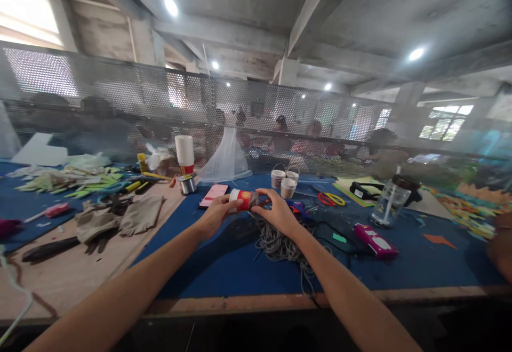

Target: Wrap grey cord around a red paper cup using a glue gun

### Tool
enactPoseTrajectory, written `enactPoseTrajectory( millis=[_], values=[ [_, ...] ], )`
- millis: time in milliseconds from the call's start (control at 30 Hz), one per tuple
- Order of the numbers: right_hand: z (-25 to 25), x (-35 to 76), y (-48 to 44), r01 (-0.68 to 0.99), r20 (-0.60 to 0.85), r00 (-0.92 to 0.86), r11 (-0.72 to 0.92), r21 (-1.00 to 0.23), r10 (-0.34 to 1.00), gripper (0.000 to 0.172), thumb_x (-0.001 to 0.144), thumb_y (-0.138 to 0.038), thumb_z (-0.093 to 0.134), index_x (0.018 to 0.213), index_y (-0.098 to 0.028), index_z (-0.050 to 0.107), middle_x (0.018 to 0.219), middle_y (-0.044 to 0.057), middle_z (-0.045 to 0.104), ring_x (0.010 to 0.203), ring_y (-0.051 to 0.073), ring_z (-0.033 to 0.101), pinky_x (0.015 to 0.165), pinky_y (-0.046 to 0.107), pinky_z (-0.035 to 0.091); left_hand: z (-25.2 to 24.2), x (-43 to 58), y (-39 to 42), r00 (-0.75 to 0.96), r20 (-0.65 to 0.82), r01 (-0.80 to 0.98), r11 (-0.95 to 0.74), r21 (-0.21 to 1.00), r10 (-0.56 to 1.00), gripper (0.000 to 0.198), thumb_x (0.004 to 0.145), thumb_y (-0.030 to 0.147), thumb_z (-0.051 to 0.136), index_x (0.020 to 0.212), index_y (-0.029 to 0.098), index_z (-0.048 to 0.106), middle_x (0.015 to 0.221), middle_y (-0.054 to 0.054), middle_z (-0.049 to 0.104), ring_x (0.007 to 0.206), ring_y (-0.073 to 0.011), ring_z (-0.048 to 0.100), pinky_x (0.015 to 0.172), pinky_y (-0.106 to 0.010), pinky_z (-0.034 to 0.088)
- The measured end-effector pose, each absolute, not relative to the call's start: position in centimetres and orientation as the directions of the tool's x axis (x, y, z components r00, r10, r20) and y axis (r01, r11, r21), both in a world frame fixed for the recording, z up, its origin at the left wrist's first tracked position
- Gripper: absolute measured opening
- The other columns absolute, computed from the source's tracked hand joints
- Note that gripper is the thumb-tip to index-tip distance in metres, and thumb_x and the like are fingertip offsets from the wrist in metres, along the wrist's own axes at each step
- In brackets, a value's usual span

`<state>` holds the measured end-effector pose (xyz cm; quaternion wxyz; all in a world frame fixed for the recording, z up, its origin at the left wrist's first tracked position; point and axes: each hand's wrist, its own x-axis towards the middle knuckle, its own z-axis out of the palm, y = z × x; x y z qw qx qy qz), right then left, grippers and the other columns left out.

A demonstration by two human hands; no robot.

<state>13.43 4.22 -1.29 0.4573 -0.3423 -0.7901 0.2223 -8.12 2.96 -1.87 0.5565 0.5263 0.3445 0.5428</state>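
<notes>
A red and white paper cup (242,198) lies on its side in the air above the blue table. My left hand (217,214) is closed around its white end. At the other end, my right hand (277,212) curls its thumb and fingers round a grey-brown portion of the cup, which looks wrapped in cord, though the detail is blurred. Directly below my right hand sits a loose heap of grey cord (276,242). A phone with a pink screen (214,195) rests just behind my left hand.
Behind stand several small buckets (288,188), a stack of paper cups (184,151) and a wire spool (186,185). Scissors (332,198), a magenta box (376,241) and a clear bottle (390,202) lie rightward. Gloves (142,215) lie left. A perforated metal screen (256,106) crosses behind.
</notes>
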Motion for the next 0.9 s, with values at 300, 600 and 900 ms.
enactPoseTrajectory(
  millis=[300, 600, 900],
  values=[
    [-0.8, 13.5, 4.5, 0.432, 0.592, -0.244, 0.633, -0.643, 0.768, 0.018, 0.085, -0.028, 0.064, 0.100, -0.019, 0.068, 0.097, 0.005, 0.069, 0.074, 0.015, 0.060, 0.075, 0.028, 0.050, -2.0, -8.4, 3.3, 0.101, 0.205, -0.218, -0.179, 0.959, 0.974, 0.026, 0.069, 0.035, 0.081, 0.087, 0.017, 0.077, 0.087, -0.007, 0.076, 0.084, -0.0208, 0.067, 0.087, -0.034, 0.049],
    [-0.6, 13.2, 3.2, 0.375, 0.482, -0.445, 0.646, -0.666, 0.755, 0.032, 0.094, -0.045, 0.052, 0.089, -0.020, 0.071, 0.070, 0.000, 0.067, 0.063, 0.014, 0.060, 0.064, 0.024, 0.047, -1.8, -8.5, 3.1, 0.078, 0.248, -0.241, -0.223, 0.945, 0.966, 0.031, 0.069, 0.035, 0.081, 0.093, 0.017, 0.075, 0.091, -0.006, 0.076, 0.086, -0.0214, 0.068, 0.087, -0.034, 0.049],
    [0.2, 14.8, 4.6, 0.588, 0.662, -0.254, 0.656, -0.473, 0.705, 0.026, 0.095, -0.037, 0.051, 0.093, -0.019, 0.070, 0.094, 0.007, 0.068, 0.086, 0.018, 0.062, 0.082, 0.029, 0.046, -1.9, -8.4, 3.3, 0.035, 0.218, -0.235, -0.204, 0.950, 0.975, 0.034, 0.066, 0.033, 0.083, 0.095, 0.016, 0.074, 0.093, -0.008, 0.076, 0.090, -0.0225, 0.068, 0.085, -0.034, 0.050]
  ],
)
